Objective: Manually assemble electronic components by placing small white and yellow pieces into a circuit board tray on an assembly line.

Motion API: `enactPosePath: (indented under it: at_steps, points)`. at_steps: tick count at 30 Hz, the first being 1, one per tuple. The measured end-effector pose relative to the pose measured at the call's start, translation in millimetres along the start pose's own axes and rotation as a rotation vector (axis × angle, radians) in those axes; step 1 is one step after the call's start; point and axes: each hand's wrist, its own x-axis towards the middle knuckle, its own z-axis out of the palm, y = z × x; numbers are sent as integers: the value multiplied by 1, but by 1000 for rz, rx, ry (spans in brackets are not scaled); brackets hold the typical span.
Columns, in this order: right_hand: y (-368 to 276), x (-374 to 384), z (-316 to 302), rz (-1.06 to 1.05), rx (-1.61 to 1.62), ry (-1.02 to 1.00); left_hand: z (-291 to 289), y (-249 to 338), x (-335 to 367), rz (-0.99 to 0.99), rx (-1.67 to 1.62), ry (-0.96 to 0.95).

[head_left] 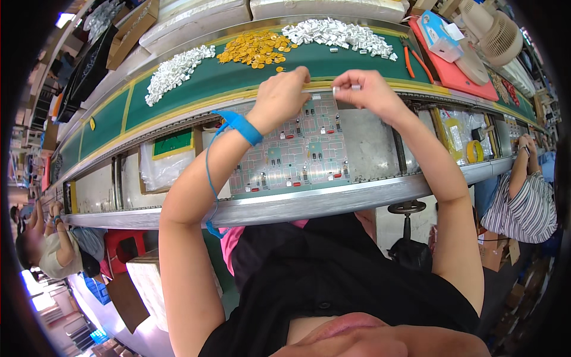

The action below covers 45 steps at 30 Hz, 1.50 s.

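Right hand pinching, left hand curled over the circuit board panel

From the head view, my right thumb and fingers are nearly closed, with a small white component between them; another white bit shows at a fingertip. My left hand, with a blue wrist strap, is half-closed and bent down at the panel's far edge. Its fingertips are partly hidden, so I cannot tell whether they hold anything.

The panel lies flat below my hands, between the metal rail nearest me and the green table.

To do this well, I'd judge a light fingertip pinch best, with each part turned the right way before it meets the board, its legs straight, and my wrists clear of the parts already standing there.

Counting: one panel; two heaps of white components, left and right, with one heap of orange disc components between them, the pieces too many and too small to count; one loose orange disc near my left knuckles; one pair of red-handled pliers; one fan; one yellow tape roll.
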Motion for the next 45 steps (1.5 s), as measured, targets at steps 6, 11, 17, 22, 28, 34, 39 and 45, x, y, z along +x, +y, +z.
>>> enactPosePath:
  at_steps: [6,11,17,22,28,34,39,45]
  points:
    - [2,-29,30,-396,-422,-104,-14,-25,0,-89,-984,-190]
    - [2,-41,45,-452,-710,-119,-24,-15,-8,-252,-1144,-181]
    - [-2,-43,50,-454,-823,-122,-28,-14,-16,-275,-1010,-178]
    - [-1,-44,51,-453,-848,-111,-26,-14,-22,-247,-1005,-154]
    - [-9,-45,46,-464,-847,-62,-28,-14,-35,-193,-1051,-163]
    - [9,18,-1,-376,-645,263,-29,-8,-44,-166,-990,-136]
    - [39,72,-24,-294,-911,448,-11,2,-51,-81,-692,-199]
    - [42,89,-23,-302,-1001,473,-1,25,-71,145,-278,1]
